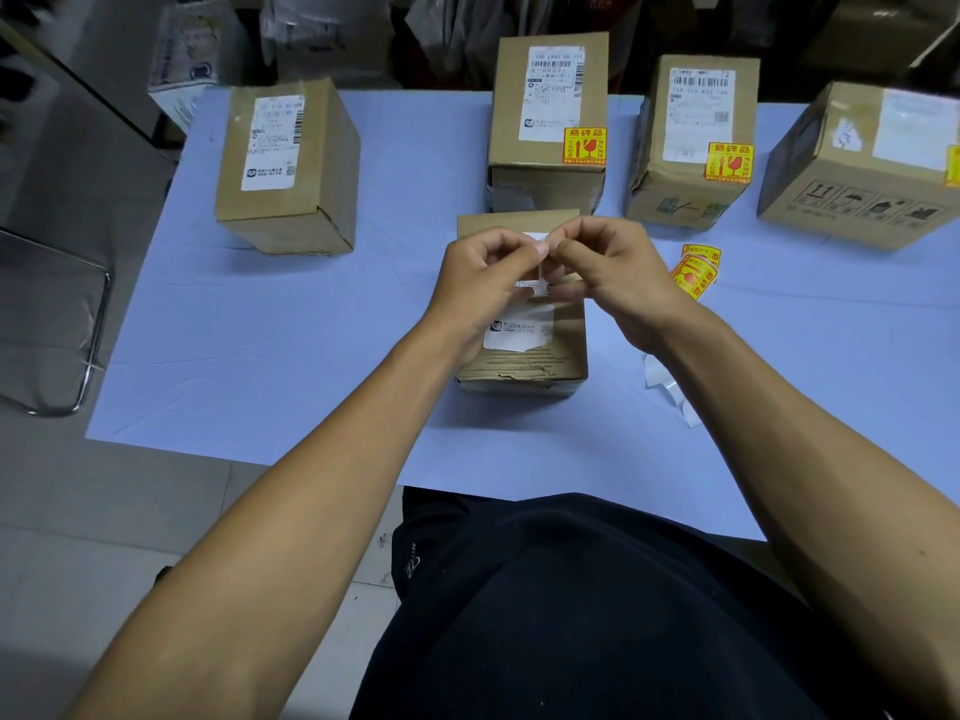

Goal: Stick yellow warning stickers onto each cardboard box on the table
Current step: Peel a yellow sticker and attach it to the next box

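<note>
Both hands (545,267) raised over the box (524,356) — fingertips pinching together.

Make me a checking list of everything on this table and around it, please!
Surface: table with a pale blue cover.
Job's things: five cardboard boxes; the far middle box, the next box and the far right box each show a yellow sticker; the left box and the near box show none. Spare stickers lie to the right.
Clutter: white backing scraps.
Hands: left hand and right hand pinch a small white-backed piece above the near box.
Cables: nothing seen.
Surroundings: metal chair frame, bagged parcels behind.
</note>
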`<act>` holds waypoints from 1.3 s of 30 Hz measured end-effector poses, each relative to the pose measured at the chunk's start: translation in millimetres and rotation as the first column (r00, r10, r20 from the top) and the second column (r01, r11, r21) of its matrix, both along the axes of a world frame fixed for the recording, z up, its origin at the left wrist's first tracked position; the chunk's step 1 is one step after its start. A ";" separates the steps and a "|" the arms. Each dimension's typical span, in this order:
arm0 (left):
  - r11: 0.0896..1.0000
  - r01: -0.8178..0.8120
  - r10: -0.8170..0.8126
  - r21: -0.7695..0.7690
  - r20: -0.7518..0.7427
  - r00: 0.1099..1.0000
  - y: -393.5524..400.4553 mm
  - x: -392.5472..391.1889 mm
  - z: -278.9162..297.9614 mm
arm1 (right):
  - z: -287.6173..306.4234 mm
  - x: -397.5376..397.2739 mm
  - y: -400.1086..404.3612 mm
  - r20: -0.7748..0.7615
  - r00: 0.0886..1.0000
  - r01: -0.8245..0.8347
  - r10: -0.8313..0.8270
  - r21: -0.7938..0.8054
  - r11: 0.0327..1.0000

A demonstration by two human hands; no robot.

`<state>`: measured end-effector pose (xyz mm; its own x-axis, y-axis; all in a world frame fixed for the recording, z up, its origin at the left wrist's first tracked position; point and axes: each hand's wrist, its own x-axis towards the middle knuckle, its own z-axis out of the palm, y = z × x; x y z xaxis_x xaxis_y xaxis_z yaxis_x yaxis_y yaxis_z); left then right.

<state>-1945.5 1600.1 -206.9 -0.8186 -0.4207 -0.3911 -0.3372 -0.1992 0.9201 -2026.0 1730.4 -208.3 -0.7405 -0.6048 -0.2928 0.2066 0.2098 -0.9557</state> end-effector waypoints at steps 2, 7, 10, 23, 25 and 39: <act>1.000 -0.016 0.016 -0.003 0.000 1.000 2.9 -1.9 2.0 | 0.9 0.2 2.0 -0.009 1.000 0.006 -0.006 -0.004 1.000; 0.993 -0.095 0.093 0.065 0.038 0.995 6.0 -5.9 6.9 | -2.3 -2.4 8.6 0.004 0.995 0.100 -0.100 0.008 0.995; 0.961 -0.215 0.208 0.172 0.058 0.976 1.8 -5.8 6.8 | -15.5 -6.5 28.7 -0.019 0.983 0.183 -0.182 0.140 0.973; 0.982 -0.186 0.189 -0.034 0.156 0.969 0.7 -1.1 -7.4 | -83.0 11.2 113.0 -0.107 0.971 0.224 -0.213 0.709 0.669; 0.983 -0.179 0.183 -0.039 0.154 0.971 0.9 -0.7 -7.0 | -82.1 12.5 114.5 -0.161 0.975 0.220 -0.151 0.775 0.593; 0.956 -0.254 0.219 0.147 0.218 0.951 16.8 -15.0 2.3 | -23.7 6.3 47.6 -0.740 0.640 0.220 0.208 0.436 0.873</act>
